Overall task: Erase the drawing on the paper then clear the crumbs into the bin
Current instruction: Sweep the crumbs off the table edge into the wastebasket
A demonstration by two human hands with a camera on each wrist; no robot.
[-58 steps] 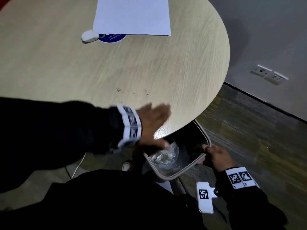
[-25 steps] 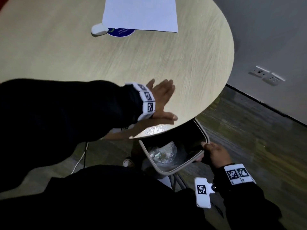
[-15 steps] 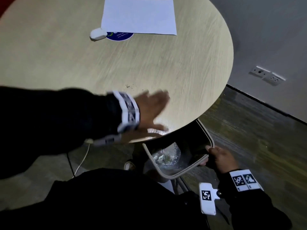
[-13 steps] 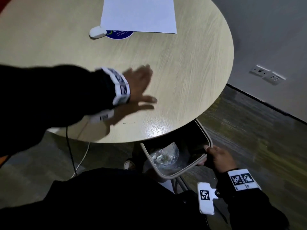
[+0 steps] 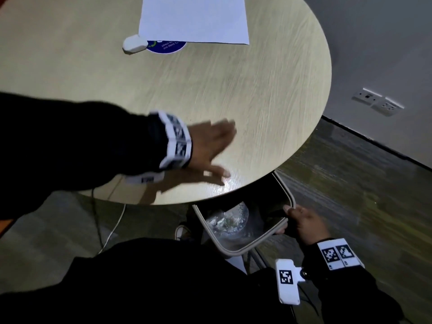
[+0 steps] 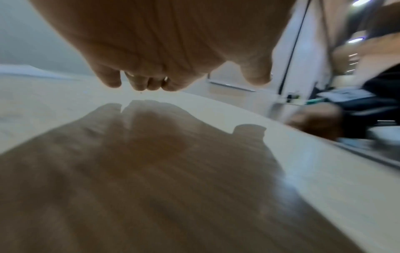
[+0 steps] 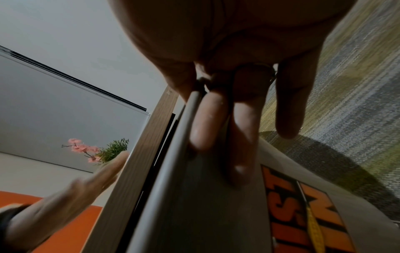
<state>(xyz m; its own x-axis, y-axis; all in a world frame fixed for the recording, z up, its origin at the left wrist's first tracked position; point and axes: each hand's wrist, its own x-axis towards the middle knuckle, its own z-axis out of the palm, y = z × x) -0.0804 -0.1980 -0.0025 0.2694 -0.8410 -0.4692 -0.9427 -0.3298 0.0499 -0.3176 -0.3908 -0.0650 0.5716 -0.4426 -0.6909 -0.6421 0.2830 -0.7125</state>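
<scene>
A white sheet of paper (image 5: pixel 194 18) lies at the far side of the round wooden table (image 5: pixel 268 94), with a white eraser (image 5: pixel 135 43) beside its near left corner. My left hand (image 5: pixel 210 148) lies flat and blurred on the table near its front edge, fingers straight. In the left wrist view the left hand (image 6: pixel 171 65) hovers close over the table (image 6: pixel 324 179). Below the edge, my right hand (image 5: pixel 301 222) grips the rim of a beige bin (image 5: pixel 245 247) with a dark liner, thumb inside. The right wrist view shows its fingers (image 7: pixel 207 123) curled over the bin rim (image 7: pixel 173 154).
A round blue sticker (image 5: pixel 167 46) peeks from under the paper. A white cable (image 5: pixel 114 228) hangs to the floor at the left. Wall sockets (image 5: pixel 378 104) sit low on the grey wall at the right. Carpet (image 5: pixel 350 188) surrounds the bin.
My left hand has swept back and forth over the table's front; from half a second ago it moved right and toward the edge above the bin. The right hand keeps holding the bin.
</scene>
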